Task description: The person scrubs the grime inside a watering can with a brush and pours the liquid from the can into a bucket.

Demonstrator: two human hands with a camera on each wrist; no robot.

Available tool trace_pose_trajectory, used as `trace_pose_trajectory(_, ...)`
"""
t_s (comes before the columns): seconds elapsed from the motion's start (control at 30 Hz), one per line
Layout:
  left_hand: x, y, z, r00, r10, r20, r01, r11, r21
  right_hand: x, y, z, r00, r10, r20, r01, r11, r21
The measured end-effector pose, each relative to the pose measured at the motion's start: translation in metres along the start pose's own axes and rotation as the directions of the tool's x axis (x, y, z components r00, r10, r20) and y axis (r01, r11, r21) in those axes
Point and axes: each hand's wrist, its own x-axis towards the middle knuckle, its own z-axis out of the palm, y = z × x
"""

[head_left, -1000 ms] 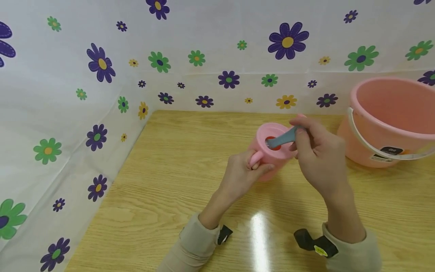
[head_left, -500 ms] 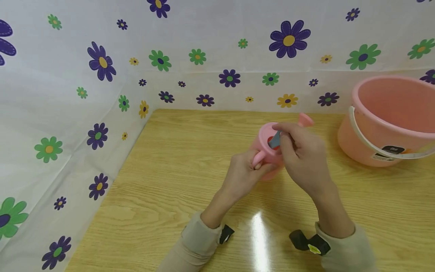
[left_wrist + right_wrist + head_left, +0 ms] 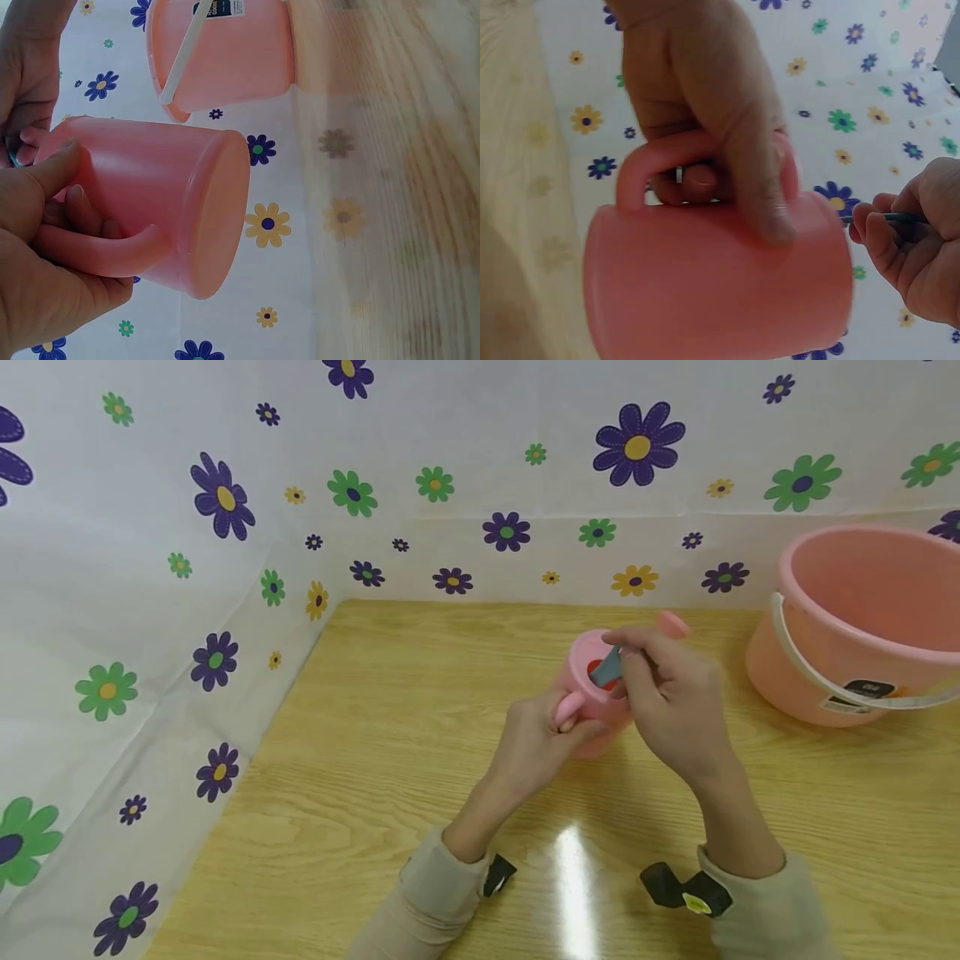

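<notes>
Can (image 3: 591, 703): pink, red inside its top opening, held tilted above the table (image 3: 360, 760).
Left hand (image 3: 528, 735): wrapped round the can's handle (image 3: 570, 708).
Right hand (image 3: 678, 706): fingers curled, pinching a blue tool (image 3: 606, 669) at the opening.
Left wrist view: shows the can's flat base (image 3: 220, 217), hidden from the head view.

Left hand (image 3: 37, 289) grips handle (image 3: 105, 256) of pink vessel (image 3: 142, 176); pink bucket (image 3: 232, 60) behind.
</notes>
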Motion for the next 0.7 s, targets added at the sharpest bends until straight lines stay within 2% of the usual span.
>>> trace_pose_trajectory(0.2, 0.002, -0.002, 0.001, 1.000, 0.027, -0.006, -0.027, 0.999, -0.022, 0.002, -0.004, -0.009, 0.997, -0.057, -0.043, 0.059, 0.997, 0.041)
trace_pose_trajectory(0.43, -0.001, -0.002, 0.001, 1.000, 0.001, -0.001, -0.001, 0.999, -0.054, -0.001, 0.000, 0.000, 0.998, -0.041, 0.037, 0.041, 0.999, -0.004)
trace_pose_trajectory(0.63, 0.000, 0.000, 0.003, 1.000, 0.008, 0.022, -0.007, 0.999, -0.045, 0.002, -0.002, -0.013, 0.998, -0.030, -0.062, 0.034, 0.997, 0.073)
trace_pose_trajectory(0.7, 0.001, 0.000, 0.004, 1.000, 0.015, 0.027, -0.014, 0.999, -0.037, 0.002, -0.001, -0.014, 0.998, -0.038, -0.049, 0.041, 0.997, 0.071)
